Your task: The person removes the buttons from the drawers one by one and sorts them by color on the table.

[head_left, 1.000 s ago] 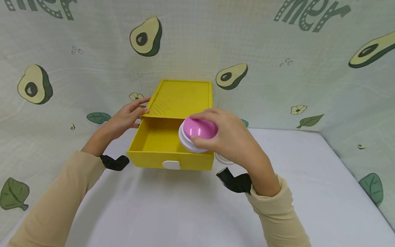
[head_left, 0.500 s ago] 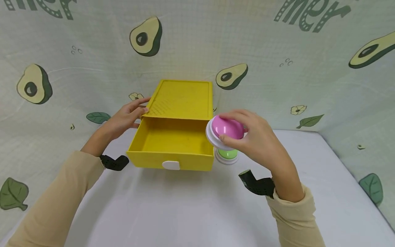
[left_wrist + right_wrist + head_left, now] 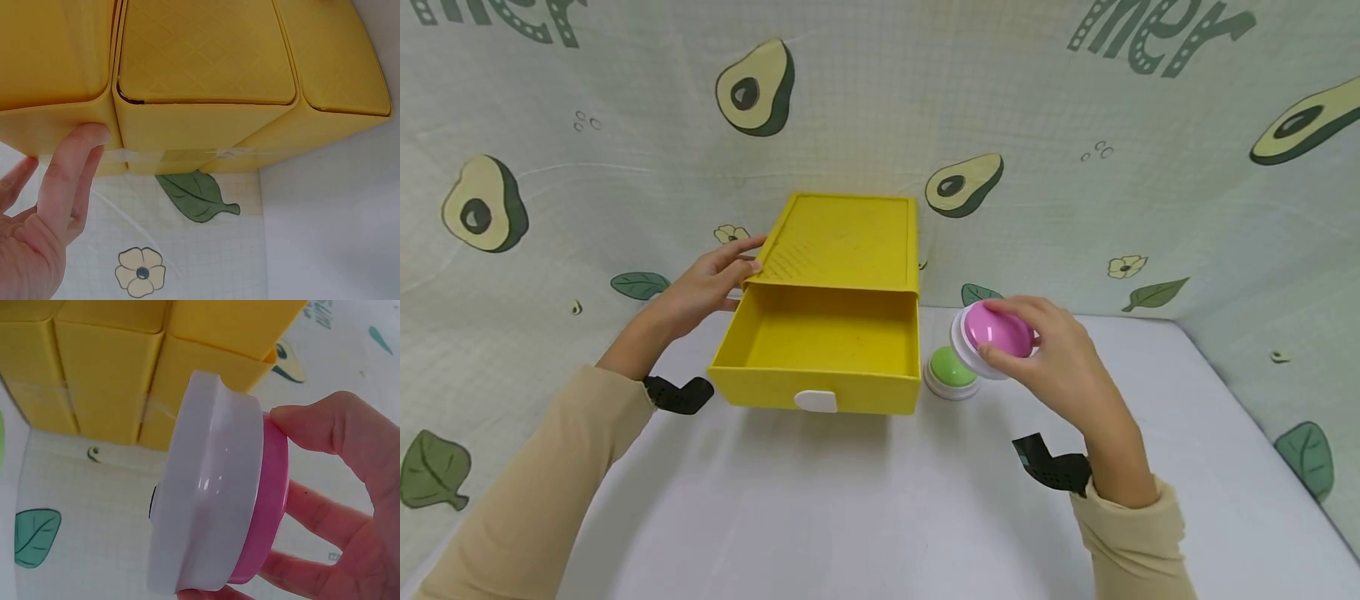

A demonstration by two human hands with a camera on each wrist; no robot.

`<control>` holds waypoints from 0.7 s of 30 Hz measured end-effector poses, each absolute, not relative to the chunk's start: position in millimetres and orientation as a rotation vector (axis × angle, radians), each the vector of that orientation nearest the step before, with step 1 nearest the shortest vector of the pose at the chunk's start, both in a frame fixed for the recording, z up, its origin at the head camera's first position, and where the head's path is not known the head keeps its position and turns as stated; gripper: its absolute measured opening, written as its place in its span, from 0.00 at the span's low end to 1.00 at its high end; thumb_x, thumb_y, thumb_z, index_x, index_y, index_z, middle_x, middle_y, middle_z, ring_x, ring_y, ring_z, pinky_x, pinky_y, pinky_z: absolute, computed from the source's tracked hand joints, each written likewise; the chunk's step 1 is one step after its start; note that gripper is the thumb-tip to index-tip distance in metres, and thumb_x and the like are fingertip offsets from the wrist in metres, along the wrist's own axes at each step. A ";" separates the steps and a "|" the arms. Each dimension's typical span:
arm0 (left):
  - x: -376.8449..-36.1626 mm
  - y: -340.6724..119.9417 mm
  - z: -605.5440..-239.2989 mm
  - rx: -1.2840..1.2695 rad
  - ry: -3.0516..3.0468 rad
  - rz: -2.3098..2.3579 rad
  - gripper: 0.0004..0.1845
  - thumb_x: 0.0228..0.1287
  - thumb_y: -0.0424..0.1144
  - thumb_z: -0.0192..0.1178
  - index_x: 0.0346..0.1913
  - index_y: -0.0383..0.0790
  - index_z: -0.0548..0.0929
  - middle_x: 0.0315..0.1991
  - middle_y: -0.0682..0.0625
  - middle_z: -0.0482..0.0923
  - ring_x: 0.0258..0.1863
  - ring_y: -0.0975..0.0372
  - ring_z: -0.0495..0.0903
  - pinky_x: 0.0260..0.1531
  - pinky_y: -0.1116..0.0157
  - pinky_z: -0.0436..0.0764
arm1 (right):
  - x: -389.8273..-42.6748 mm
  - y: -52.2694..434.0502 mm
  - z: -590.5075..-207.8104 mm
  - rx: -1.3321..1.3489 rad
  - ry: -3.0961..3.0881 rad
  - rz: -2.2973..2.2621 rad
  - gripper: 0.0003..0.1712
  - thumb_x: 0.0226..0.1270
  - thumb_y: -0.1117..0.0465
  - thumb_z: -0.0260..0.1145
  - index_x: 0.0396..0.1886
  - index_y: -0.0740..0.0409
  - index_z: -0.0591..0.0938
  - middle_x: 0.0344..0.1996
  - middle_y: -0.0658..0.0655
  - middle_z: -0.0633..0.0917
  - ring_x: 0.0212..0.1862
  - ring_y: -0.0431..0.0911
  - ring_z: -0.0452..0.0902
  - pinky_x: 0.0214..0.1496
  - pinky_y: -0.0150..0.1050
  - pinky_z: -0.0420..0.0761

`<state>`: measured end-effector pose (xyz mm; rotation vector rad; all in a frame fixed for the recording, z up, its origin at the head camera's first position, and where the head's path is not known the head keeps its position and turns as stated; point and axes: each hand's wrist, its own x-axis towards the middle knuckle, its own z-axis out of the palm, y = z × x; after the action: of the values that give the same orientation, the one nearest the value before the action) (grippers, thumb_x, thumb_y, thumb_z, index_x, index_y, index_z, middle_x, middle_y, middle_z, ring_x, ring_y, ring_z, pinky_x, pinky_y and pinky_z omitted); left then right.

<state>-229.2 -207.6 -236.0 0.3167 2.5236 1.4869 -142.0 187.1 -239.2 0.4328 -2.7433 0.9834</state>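
Note:
A yellow drawer box (image 3: 838,242) stands at the back of the table, its drawer (image 3: 817,350) pulled out and holding nothing. My left hand (image 3: 711,283) rests with straight fingers against the box's left side (image 3: 75,128). My right hand (image 3: 1045,350) grips a pink dome button on a white base (image 3: 996,333), held tilted in the air to the right of the drawer. In the right wrist view the pink button (image 3: 219,506) fills the middle, fingers curled round its rim. A green dome button (image 3: 952,371) sits on the table beside the drawer's right front corner.
The white table (image 3: 880,500) is walled by an avocado-print cloth (image 3: 1075,167) at the back and both sides. The drawer front carries a white handle (image 3: 816,401). Black wrist straps show on both forearms.
My right hand has carried the pink button from over the open drawer out to the right, past the green button. My left hand has stayed on the box.

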 end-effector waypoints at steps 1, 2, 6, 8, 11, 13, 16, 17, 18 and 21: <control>-229.1 -207.6 -236.0 0.316 2.524 1.487 0.33 0.70 0.54 0.45 0.73 0.53 0.50 0.65 0.41 0.63 0.58 0.50 0.66 0.58 0.38 0.65 | -142.8 188.5 -242.9 0.410 -2.754 0.970 0.27 0.59 0.58 0.66 0.59 0.55 0.75 0.58 0.61 0.73 0.56 0.58 0.67 0.47 0.55 0.79; -229.1 -207.6 -236.0 0.316 2.525 1.488 0.33 0.70 0.54 0.45 0.73 0.53 0.50 0.65 0.41 0.63 0.57 0.50 0.66 0.58 0.38 0.65 | -143.7 190.0 -246.6 0.388 -2.763 0.958 0.27 0.59 0.59 0.65 0.59 0.55 0.75 0.58 0.61 0.73 0.56 0.59 0.66 0.47 0.55 0.79; -228.8 -207.1 -236.1 0.320 2.515 1.498 0.32 0.70 0.54 0.45 0.73 0.53 0.50 0.65 0.41 0.63 0.57 0.51 0.67 0.58 0.39 0.65 | -147.5 196.8 -261.2 0.315 -2.786 0.927 0.27 0.58 0.58 0.65 0.59 0.56 0.75 0.59 0.64 0.72 0.56 0.61 0.65 0.48 0.58 0.76; -228.6 -206.9 -236.1 0.321 2.512 1.501 0.32 0.70 0.54 0.45 0.73 0.53 0.50 0.65 0.41 0.63 0.57 0.51 0.67 0.58 0.39 0.65 | -149.4 200.1 -268.0 0.291 -2.796 0.920 0.28 0.59 0.57 0.65 0.60 0.56 0.74 0.59 0.64 0.72 0.55 0.62 0.65 0.48 0.58 0.75; -228.4 -206.9 -236.1 0.320 2.512 1.501 0.32 0.70 0.54 0.45 0.73 0.53 0.50 0.64 0.41 0.63 0.57 0.51 0.67 0.58 0.39 0.65 | -153.1 204.8 -277.7 0.251 -2.812 0.910 0.29 0.59 0.57 0.64 0.61 0.58 0.73 0.60 0.66 0.71 0.55 0.63 0.65 0.48 0.59 0.74; -228.3 -206.9 -236.1 0.318 2.515 1.500 0.33 0.70 0.55 0.45 0.73 0.53 0.50 0.65 0.41 0.63 0.57 0.51 0.66 0.58 0.39 0.65 | -156.2 207.7 -283.8 0.229 -2.818 0.903 0.29 0.59 0.57 0.64 0.61 0.60 0.72 0.60 0.67 0.71 0.55 0.64 0.65 0.49 0.60 0.74; -228.2 -207.2 -236.2 0.314 2.517 1.499 0.33 0.70 0.55 0.45 0.73 0.53 0.50 0.65 0.41 0.63 0.56 0.51 0.66 0.59 0.39 0.64 | -161.7 212.2 -292.1 0.193 -2.825 0.888 0.29 0.59 0.58 0.64 0.61 0.61 0.72 0.60 0.68 0.70 0.55 0.65 0.64 0.49 0.61 0.73; -228.2 -207.2 -236.3 0.313 2.517 1.499 0.33 0.70 0.55 0.45 0.73 0.53 0.50 0.65 0.41 0.63 0.56 0.51 0.66 0.58 0.39 0.64 | -163.5 213.4 -294.7 0.183 -2.830 0.885 0.30 0.59 0.58 0.64 0.61 0.61 0.72 0.60 0.69 0.70 0.55 0.65 0.64 0.49 0.62 0.73; -228.3 -207.2 -236.4 0.311 2.517 1.500 0.33 0.70 0.55 0.45 0.73 0.53 0.50 0.65 0.41 0.63 0.57 0.51 0.66 0.59 0.39 0.64 | -165.3 214.8 -297.1 0.172 -2.836 0.883 0.30 0.59 0.58 0.63 0.62 0.61 0.71 0.60 0.69 0.70 0.55 0.66 0.64 0.49 0.62 0.73; -228.5 -207.0 -236.5 0.306 2.515 1.500 0.32 0.70 0.55 0.44 0.73 0.53 0.50 0.65 0.41 0.63 0.57 0.51 0.66 0.58 0.39 0.64 | -170.3 219.1 -304.7 0.131 -2.862 0.883 0.30 0.60 0.57 0.62 0.63 0.61 0.70 0.61 0.70 0.68 0.56 0.67 0.63 0.50 0.63 0.73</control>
<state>-228.5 -207.0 -236.5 0.3062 2.5151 1.5001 -170.3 219.1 -304.7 0.1312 -2.8624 0.8834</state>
